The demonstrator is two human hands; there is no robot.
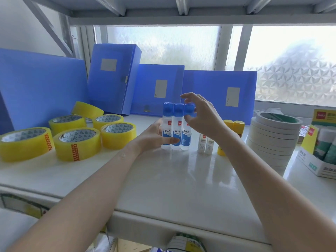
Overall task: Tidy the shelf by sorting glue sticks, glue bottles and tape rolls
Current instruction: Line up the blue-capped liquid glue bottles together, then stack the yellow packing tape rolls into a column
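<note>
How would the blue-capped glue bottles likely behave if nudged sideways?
The three blue-capped glue bottles stand tall and narrow, so they probably tip easily. The left hand braces their bases; the right hand pinches one cap. Round bodies would likely roll on the glossy shelf.

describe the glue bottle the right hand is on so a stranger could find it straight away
Start from the row of blue file boxes at the back of the white shelf. In front stand three upright blue-capped glue bottles; it is the rightmost glue bottle, the only one whose cap the right hand touches.
</note>
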